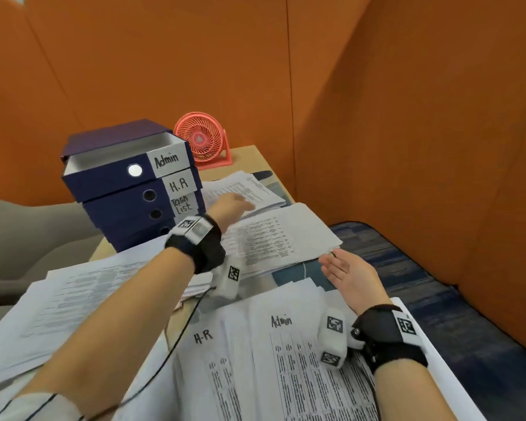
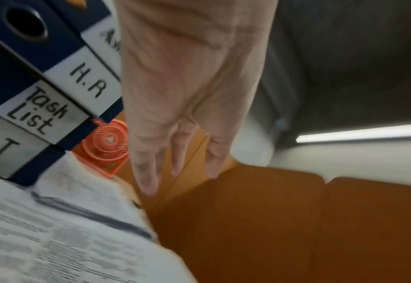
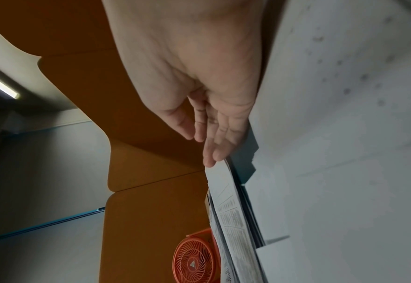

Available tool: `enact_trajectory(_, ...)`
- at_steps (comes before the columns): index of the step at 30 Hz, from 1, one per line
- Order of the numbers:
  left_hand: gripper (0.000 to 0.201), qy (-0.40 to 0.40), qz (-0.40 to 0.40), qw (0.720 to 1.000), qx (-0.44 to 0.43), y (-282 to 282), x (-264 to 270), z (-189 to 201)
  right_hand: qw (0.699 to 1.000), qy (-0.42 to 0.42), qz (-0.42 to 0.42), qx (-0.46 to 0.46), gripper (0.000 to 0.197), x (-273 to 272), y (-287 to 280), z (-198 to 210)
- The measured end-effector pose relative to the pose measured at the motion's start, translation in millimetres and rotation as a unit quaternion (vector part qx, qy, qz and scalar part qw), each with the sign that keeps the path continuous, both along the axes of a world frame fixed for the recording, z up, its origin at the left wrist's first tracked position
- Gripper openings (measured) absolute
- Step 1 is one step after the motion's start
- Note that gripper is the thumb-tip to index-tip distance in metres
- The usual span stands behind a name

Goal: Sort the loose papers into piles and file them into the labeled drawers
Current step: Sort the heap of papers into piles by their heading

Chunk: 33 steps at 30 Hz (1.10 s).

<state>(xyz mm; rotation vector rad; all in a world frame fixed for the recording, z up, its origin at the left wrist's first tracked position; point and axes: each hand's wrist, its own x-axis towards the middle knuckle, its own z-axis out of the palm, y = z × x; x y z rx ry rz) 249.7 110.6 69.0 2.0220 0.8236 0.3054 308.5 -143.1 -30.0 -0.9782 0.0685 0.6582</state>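
A navy drawer unit (image 1: 125,202) stands at the back left, labelled Admin, H.R and Task List (image 2: 37,113). Its top Admin drawer (image 1: 110,173) is pulled out. Printed paper piles cover the desk: a far pile (image 1: 255,185), a middle pile (image 1: 283,235), a left pile (image 1: 73,299), and near sheets headed H-R (image 1: 204,338) and Admin (image 1: 281,322). My left hand (image 1: 236,205) reaches with straight fingers (image 2: 146,172) over the near edge of the far pile, holding nothing. My right hand (image 1: 349,275) is open, its fingertips (image 3: 211,157) at the middle pile's right corner.
A coral desk fan (image 1: 202,141) stands behind the drawer unit at the desk's back edge. Orange partition walls (image 1: 407,117) close in the back and right. A blue patterned cushion (image 1: 413,268) lies to the right of the desk. A black cable (image 1: 179,329) trails from my left wrist.
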Motion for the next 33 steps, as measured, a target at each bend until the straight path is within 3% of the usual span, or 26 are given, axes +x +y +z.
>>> enact_trajectory(1,0.038,-0.015,-0.050,0.998,-0.042,-24.8,-24.6,8.3,1.000,-0.010,-0.003,-0.005,0.035,-3.3,-2.0,5.1)
enact_trajectory(3,0.033,0.028,-0.142,0.985,-0.097,-65.7,-79.9,15.7,0.999,-0.045,-0.009,-0.019,0.033,-9.4,-9.3,19.1)
enact_trajectory(5,0.034,0.122,-0.182,0.974,-0.060,-95.5,-130.6,6.9,0.995,-0.093,-0.013,-0.029,0.032,-17.1,-20.5,36.7)
enact_trajectory(7,0.039,0.202,-0.182,0.962,0.005,-118.4,-167.5,-5.7,0.991,-0.125,0.000,-0.053,0.034,-26.7,-31.9,56.4)
enact_trajectory(10,0.046,0.203,-0.113,0.973,0.011,-139.1,-196.1,-24.3,0.971,-0.143,0.091,-0.169,0.028,-54.7,-47.0,78.7)
enact_trajectory(14,0.048,0.066,-0.012,0.991,-0.112,-148.5,-206.5,-50.6,0.885,-0.207,0.261,-0.324,0.039,-99.6,-63.3,75.7)
enact_trajectory(17,0.036,-0.041,-0.044,0.957,-0.285,-152.0,-211.9,-65.7,0.852,-0.232,0.325,-0.339,0.056,-129.7,-60.6,56.6)
enact_trajectory(19,0.029,-0.042,-0.090,0.952,-0.289,-153.7,-214.4,-72.3,0.826,-0.287,0.316,-0.368,0.085,-140.7,-51.1,42.3)
enact_trajectory(21,0.029,-0.037,-0.122,0.954,-0.271,-156.9,-212.7,-77.1,0.759,-0.360,0.312,-0.444,0.111,-145.1,-42.9,35.1)
enact_trajectory(23,0.035,-0.054,-0.108,0.951,-0.285,-159.8,-212.7,-83.8,0.714,-0.401,0.297,-0.492,0.116,-146.4,-38.7,30.9)
enact_trajectory(25,0.046,-0.072,-0.091,0.949,-0.293,-161.5,-212.7,-91.5,0.725,-0.404,0.285,-0.480,0.116,-148.3,-38.0,27.2)
enact_trajectory(26,0.053,-0.072,-0.092,0.951,-0.286,-160.9,-211.1,-93.8,0.749,-0.392,0.286,-0.452,0.114,-148.6,-37.7,25.2)
enact_trajectory(28,0.058,-0.055,-0.107,0.959,-0.255,-162.0,-208.6,-94.1,0.826,-0.336,0.280,-0.356,0.103,-150.6,-39.8,20.9)
enact_trajectory(30,0.053,-0.080,-0.105,0.951,-0.280,-162.3,-209.4,-92.0,0.891,-0.277,0.237,-0.270,0.084,-151.2,-44.4,23.7)
enact_trajectory(31,0.049,-0.107,-0.098,0.940,-0.310,-160.6,-211.3,-91.0,0.900,-0.280,0.202,-0.266,0.077,-151.2,-46.0,29.4)
enact_trajectory(33,0.043,-0.177,-0.081,0.913,-0.359,-154.6,-216.9,-91.3,0.882,-0.330,0.146,-0.304,0.074,-146.2,-47.2,43.2)
